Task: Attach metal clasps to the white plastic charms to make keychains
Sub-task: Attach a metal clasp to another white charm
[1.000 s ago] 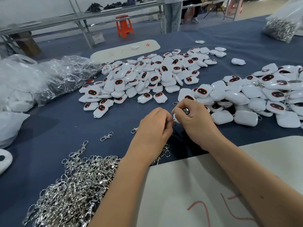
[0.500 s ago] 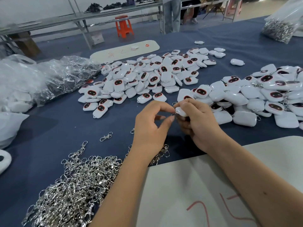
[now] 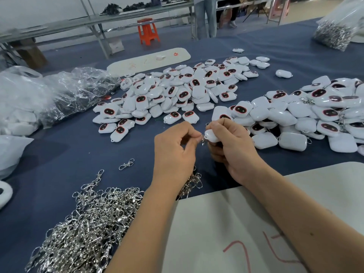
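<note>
My right hand (image 3: 232, 148) grips a white plastic charm (image 3: 211, 135) at the middle of the blue table. My left hand (image 3: 174, 154) pinches a small metal clasp (image 3: 202, 139) that touches the charm's left end. A big heap of silver clasps (image 3: 84, 229) lies at the front left. Loose white charms with dark red-rimmed faces form a pile (image 3: 177, 93) behind my hands. A second pile of charms (image 3: 307, 115), some with clasps on them, spreads to the right.
Clear plastic bags (image 3: 39, 97) lie at the left. A white board with red marks (image 3: 246, 229) sits under my right forearm. A bag of clasps (image 3: 334, 32) stands at the far right. A single clasp (image 3: 126, 164) lies loose. An orange stool (image 3: 148, 31) and a person's legs (image 3: 204, 16) stand beyond.
My hands have pulled slightly apart. The charm turned in my right hand so its white end points left, and the clasp now shows between my fingertips.
</note>
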`<state>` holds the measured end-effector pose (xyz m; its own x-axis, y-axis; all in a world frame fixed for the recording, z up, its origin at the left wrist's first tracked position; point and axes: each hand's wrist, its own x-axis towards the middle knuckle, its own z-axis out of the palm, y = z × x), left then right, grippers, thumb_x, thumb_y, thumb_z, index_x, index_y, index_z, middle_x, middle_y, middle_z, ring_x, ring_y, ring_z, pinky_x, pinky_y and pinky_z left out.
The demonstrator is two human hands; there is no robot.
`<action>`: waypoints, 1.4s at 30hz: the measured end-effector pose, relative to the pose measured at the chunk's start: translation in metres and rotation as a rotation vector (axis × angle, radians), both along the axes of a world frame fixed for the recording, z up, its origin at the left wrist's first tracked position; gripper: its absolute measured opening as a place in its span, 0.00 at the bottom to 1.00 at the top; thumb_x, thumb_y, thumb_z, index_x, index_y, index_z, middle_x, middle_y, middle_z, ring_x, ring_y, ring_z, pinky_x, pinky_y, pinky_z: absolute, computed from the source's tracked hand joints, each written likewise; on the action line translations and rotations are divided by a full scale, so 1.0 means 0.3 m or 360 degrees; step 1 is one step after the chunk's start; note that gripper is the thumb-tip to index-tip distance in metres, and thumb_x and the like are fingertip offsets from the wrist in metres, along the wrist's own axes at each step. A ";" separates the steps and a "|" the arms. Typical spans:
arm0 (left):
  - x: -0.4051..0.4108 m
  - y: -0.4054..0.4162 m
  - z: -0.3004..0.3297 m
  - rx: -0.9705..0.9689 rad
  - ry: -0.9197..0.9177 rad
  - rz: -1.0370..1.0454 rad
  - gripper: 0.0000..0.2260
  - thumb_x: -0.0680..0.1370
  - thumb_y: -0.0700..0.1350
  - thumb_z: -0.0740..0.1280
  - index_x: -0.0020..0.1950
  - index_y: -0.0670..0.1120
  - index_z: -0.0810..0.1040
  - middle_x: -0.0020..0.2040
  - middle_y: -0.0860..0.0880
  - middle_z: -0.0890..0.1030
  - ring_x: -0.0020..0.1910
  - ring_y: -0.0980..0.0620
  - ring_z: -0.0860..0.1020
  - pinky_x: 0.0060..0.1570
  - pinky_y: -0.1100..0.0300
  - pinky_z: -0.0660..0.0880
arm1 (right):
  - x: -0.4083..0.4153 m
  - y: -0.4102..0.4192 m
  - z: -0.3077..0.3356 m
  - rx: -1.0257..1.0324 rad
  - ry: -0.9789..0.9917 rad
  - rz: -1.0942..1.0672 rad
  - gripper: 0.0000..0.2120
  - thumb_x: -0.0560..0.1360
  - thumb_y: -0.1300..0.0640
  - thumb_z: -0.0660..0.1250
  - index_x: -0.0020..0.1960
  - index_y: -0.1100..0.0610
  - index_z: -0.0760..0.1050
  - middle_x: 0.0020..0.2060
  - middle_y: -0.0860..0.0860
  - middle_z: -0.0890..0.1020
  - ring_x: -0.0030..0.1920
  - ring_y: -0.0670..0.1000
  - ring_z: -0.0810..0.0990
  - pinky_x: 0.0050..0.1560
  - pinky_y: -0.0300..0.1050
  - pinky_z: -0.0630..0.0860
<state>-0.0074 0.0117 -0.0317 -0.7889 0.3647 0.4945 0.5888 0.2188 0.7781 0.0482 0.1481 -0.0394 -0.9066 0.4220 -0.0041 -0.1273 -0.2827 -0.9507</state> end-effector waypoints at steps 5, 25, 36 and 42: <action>-0.008 -0.012 0.014 -0.0509 0.0345 0.0000 0.09 0.74 0.33 0.66 0.40 0.46 0.78 0.37 0.51 0.79 0.38 0.48 0.75 0.40 0.45 0.74 | 0.005 -0.020 -0.029 0.0964 -0.0076 -0.0316 0.09 0.84 0.49 0.65 0.46 0.50 0.73 0.30 0.44 0.76 0.31 0.47 0.72 0.35 0.43 0.70; 0.024 0.016 0.019 -0.0090 -0.0236 0.0177 0.08 0.79 0.37 0.70 0.43 0.47 0.83 0.36 0.52 0.84 0.39 0.52 0.82 0.47 0.52 0.80 | -0.009 -0.011 -0.012 0.0045 0.0009 0.0004 0.14 0.85 0.45 0.64 0.49 0.55 0.70 0.28 0.50 0.69 0.24 0.48 0.60 0.23 0.38 0.58; 0.022 -0.001 0.025 -0.0394 -0.0001 0.0217 0.06 0.79 0.39 0.70 0.45 0.48 0.84 0.40 0.53 0.84 0.42 0.53 0.81 0.45 0.61 0.75 | 0.009 -0.024 -0.010 0.0480 0.0110 -0.0131 0.15 0.80 0.43 0.70 0.46 0.51 0.70 0.27 0.45 0.74 0.25 0.46 0.68 0.25 0.41 0.66; 0.048 0.056 0.023 0.0735 -0.1042 -0.0027 0.07 0.78 0.34 0.72 0.47 0.45 0.85 0.40 0.47 0.86 0.41 0.53 0.82 0.47 0.61 0.80 | 0.004 -0.017 0.019 -0.0103 0.0191 0.0109 0.11 0.86 0.50 0.60 0.51 0.57 0.67 0.31 0.50 0.70 0.27 0.46 0.62 0.24 0.37 0.61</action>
